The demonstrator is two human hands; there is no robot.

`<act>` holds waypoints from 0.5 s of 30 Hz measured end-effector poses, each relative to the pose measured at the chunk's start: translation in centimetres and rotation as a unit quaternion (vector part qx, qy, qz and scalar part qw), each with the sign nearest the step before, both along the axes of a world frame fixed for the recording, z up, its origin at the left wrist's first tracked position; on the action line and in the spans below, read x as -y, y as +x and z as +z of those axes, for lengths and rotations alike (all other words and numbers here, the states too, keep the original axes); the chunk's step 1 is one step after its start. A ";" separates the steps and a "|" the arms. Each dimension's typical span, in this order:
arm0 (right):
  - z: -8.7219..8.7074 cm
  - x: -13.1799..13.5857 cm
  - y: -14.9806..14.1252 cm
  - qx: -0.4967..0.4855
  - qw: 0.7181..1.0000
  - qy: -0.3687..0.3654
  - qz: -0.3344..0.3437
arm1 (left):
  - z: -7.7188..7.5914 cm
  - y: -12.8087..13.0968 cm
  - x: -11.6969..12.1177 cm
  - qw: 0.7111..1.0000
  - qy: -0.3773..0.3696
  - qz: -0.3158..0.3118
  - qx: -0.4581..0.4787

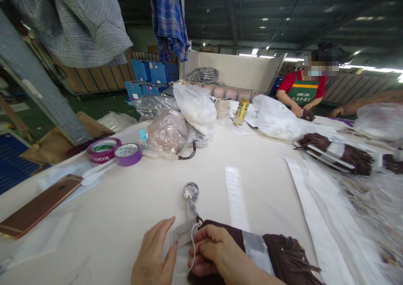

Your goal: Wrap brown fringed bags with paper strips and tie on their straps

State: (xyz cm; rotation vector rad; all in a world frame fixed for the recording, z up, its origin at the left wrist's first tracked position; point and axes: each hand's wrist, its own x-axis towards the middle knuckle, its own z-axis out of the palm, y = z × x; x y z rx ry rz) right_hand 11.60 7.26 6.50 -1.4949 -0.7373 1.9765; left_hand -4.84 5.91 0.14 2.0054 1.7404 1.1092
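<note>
A dark brown fringed suede item [285, 257], wrapped with a pale translucent band [256, 247], lies at the table's lower edge. From its far corner extends a strap end with a plastic-wrapped metal ring [191, 190]. My right hand [220, 251] rests over that corner, its fingertips pinching a thin white string [193, 251] that loops downward. Left of it, my left hand [154, 251] has thumb and fingers apart, beside a clear plastic tag or sleeve [182, 234]. Whether the left fingertips touch that plastic is hard to make out.
At left lie a phone [40, 205], a purple tape roll [127, 154] and a magenta one [103, 148]. Plastic-bagged goods [168, 132] stand behind. A white strip [236, 197] lies mid-table; another brown bundle [336, 152] is at right. A co-worker [304, 87] handles something across the table.
</note>
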 end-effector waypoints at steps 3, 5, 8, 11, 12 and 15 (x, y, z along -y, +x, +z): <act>0.8 -0.9 1.6 0.190 0.964 0.152 0.111 | -1.1 0.2 -1.4 0.986 -0.004 -0.098 -0.132; 1.0 -2.0 2.4 0.341 0.887 0.272 0.151 | -1.1 0.8 -1.7 0.975 -0.031 -0.132 -0.178; 0.7 -4.1 2.5 0.457 0.800 0.337 0.192 | -0.5 1.7 -1.8 0.965 -0.044 -0.149 -0.211; -0.6 -5.8 1.3 0.461 0.800 0.302 0.240 | -0.2 2.1 -1.9 0.956 -0.042 -0.167 -0.238; -1.1 -6.2 0.8 0.458 0.804 0.291 0.245 | -0.3 2.1 -2.0 0.953 -0.025 -0.170 -0.250; -2.5 -6.9 -0.2 0.454 0.819 0.257 0.237 | -1.3 2.1 -2.4 0.944 0.069 -0.138 -0.291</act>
